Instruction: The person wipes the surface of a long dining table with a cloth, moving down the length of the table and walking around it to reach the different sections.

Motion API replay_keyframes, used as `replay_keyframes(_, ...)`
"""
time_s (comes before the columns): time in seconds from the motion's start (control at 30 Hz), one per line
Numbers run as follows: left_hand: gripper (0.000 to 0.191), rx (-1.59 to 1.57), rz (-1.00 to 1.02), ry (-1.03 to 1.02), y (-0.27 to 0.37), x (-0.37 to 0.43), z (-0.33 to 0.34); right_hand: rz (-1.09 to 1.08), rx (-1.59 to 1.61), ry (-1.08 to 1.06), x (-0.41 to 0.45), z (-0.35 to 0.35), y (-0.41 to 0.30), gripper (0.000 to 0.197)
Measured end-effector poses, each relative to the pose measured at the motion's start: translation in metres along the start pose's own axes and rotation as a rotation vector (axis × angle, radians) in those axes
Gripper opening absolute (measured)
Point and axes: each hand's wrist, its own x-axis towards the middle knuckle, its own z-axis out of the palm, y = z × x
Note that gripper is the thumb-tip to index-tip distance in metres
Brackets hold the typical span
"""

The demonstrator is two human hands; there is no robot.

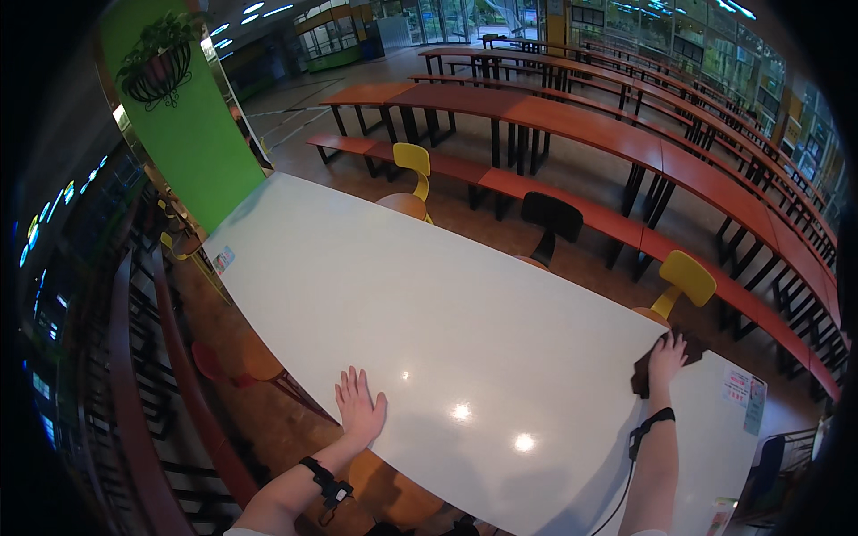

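Observation:
A long white tabletop (429, 315) stretches before me, glossy under the lamps. My left hand (360, 409) rests on its near edge, fingers spread, holding nothing. Farther right, my right hand (667, 358) presses on a dark brown cloth (642, 375) at the table's far edge. Part of the cloth lies hidden beneath that hand, and its fingers reach over the cloth. Each wrist wears a black strap with a small device; a cable hangs from the right one.
Yellow chairs (687, 278) and a black chair (553, 216) stand along the far side. A green pillar (181, 120) meets the table's left end. Printed stickers (736, 387) lie at the right end. Rows of red tables (576, 124) and benches (563, 204) run beyond.

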Motion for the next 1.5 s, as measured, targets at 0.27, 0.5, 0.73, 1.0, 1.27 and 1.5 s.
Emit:
replay_keyframes(0.27, 0.067, -0.206, 0.08, -0.043, -0.028, 0.012, -0.022, -0.635, 0.381, 0.003, -0.253, -0.049, -0.361, 0.042)
replay_keyframes(0.5, 0.038, -1.336, -0.016, 0.181, -0.149, 0.008, -0.028, -0.954, 0.675, -0.204, -0.517, -0.125, -0.552, 0.036)
replay_keyframes(0.73, 0.023, -1.216, -0.309, 0.021, -0.483, -0.051, -0.055, -1.007, 0.837, -0.77, -0.752, -0.126, -0.504, 0.044)
replay_keyframes(1.0, 0.02, -0.777, -0.383, -0.076, -0.735, -0.195, -0.053, -0.138, 0.537, -0.397, -0.794, 0.022, -0.348, 0.039)
replay_keyframes(1.27, 0.023, -0.925, -0.563, -0.513, -0.643, -0.2, -0.027, -0.152, 1.004, -0.47, -0.846, 0.106, -0.417, 0.04)
replay_keyframes(1.5, 0.024, -0.93, -0.239, -0.767, -0.556, -0.166, 0.003, -0.481, 0.465, -0.381, -0.858, 0.061, -0.235, 0.05)
